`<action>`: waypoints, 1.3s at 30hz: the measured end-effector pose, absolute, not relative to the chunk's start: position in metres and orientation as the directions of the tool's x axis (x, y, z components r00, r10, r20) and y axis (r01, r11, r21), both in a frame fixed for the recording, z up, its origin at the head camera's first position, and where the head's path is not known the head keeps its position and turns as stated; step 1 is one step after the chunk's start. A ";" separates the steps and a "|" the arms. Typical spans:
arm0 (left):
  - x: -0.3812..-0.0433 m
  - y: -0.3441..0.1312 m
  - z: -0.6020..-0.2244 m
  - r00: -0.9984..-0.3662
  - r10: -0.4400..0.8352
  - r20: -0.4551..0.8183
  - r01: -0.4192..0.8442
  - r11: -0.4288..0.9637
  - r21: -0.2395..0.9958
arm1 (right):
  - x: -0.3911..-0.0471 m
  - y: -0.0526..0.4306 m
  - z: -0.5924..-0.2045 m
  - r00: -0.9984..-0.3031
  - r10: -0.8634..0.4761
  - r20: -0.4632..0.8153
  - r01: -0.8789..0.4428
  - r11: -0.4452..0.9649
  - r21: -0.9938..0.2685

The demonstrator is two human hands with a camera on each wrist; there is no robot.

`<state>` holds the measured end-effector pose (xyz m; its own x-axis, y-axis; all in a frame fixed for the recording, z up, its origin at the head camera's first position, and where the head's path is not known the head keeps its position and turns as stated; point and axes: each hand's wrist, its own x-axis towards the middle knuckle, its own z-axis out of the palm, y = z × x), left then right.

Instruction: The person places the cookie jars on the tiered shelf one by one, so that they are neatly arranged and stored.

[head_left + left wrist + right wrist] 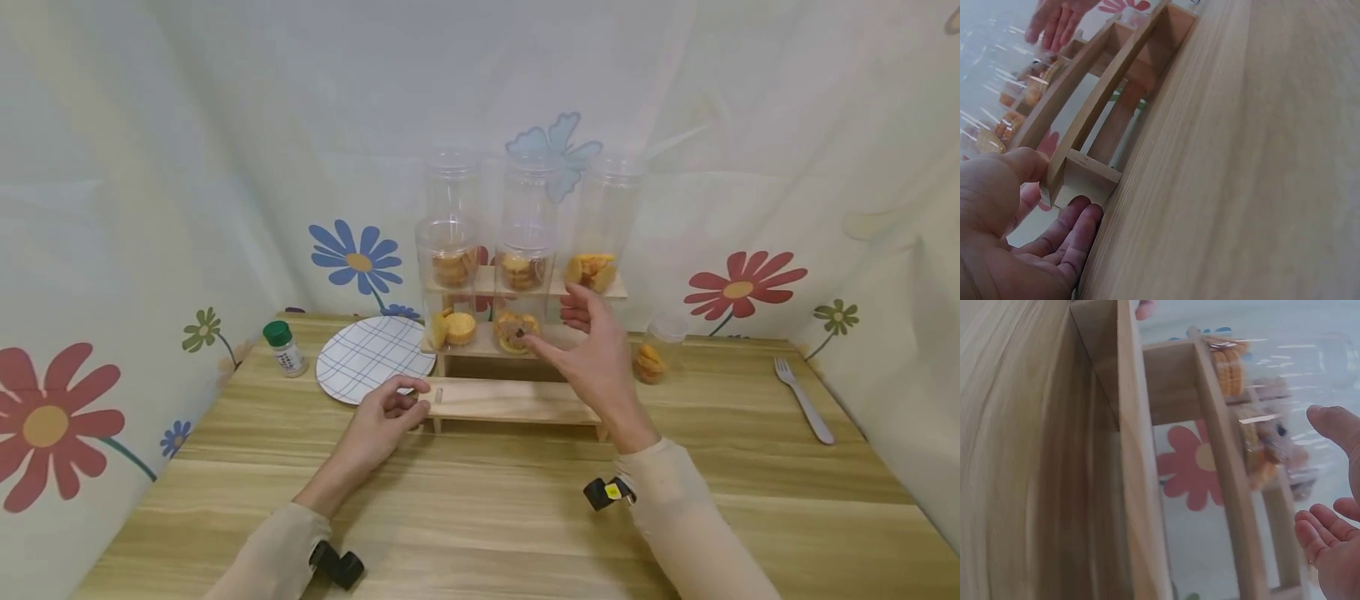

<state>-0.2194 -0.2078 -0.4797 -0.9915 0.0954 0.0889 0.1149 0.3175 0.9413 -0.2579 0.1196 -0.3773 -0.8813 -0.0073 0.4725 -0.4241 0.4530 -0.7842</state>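
A stepped wooden rack (pixel 517 400) holds clear jars of cookies on its two upper steps. At the left end of its lowest step, my left hand (pixel 386 417) grips the board between thumb and fingers; in the left wrist view the fingertips (pixel 1088 209) curl beside the rack's leg. My right hand (pixel 596 358) is spread, thumb and fingers apart, just right of a middle-step jar (pixel 517 321) with ring-like cookies inside. In the right wrist view that hand (pixel 1341 544) has nothing in its grasp. Left of that jar stands another jar (pixel 453 321) of round cookies.
Several clear jars, one a jar (pixel 592 271) of yellow pieces, line the top step. On the table are a green-capped shaker (pixel 285 350), a checked plate (pixel 367 358) partly behind the rack, a small lidded jar (pixel 656 350) and a fork (pixel 802 400). A flowered curtain surrounds the table.
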 end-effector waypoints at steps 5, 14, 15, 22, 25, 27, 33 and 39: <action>-0.220 -0.208 -0.480 -0.992 0.097 0.086 0.113 0.322 0.940 | -0.251 0.143 -0.369 -0.861 0.020 0.507 -0.451 0.431 -0.782; -0.220 -0.208 -0.481 -0.992 0.092 0.082 0.108 0.335 0.936 | -0.244 0.192 -0.352 -0.794 0.058 0.606 -0.514 0.470 -0.718; -0.220 -0.208 -0.481 -0.992 0.092 0.083 0.109 0.336 0.936 | -0.244 0.198 -0.350 -0.789 0.058 0.612 -0.518 0.473 -0.712; -0.220 -0.210 -0.483 -0.992 0.093 0.086 0.113 0.332 0.937 | -0.249 0.232 -0.347 -0.785 0.141 0.603 -0.491 0.453 -0.744; -0.221 -0.210 -0.483 -0.992 0.096 0.087 0.114 0.331 0.937 | -0.253 0.244 -0.352 -0.817 0.181 0.548 -0.430 0.441 -0.787; -0.221 -0.209 -0.483 -0.991 0.097 0.088 0.116 0.331 0.936 | -0.255 0.251 -0.358 -0.836 0.199 0.511 -0.382 0.458 -0.803; -0.220 -0.209 -0.481 -0.991 0.098 0.089 0.117 0.331 0.936 | -0.265 0.267 -0.378 -0.863 0.215 0.458 -0.325 0.457 -0.828; -0.220 -0.208 -0.480 -0.991 0.100 0.089 0.117 0.331 0.936 | -0.276 0.281 -0.403 -0.890 0.223 0.398 -0.284 0.413 -0.866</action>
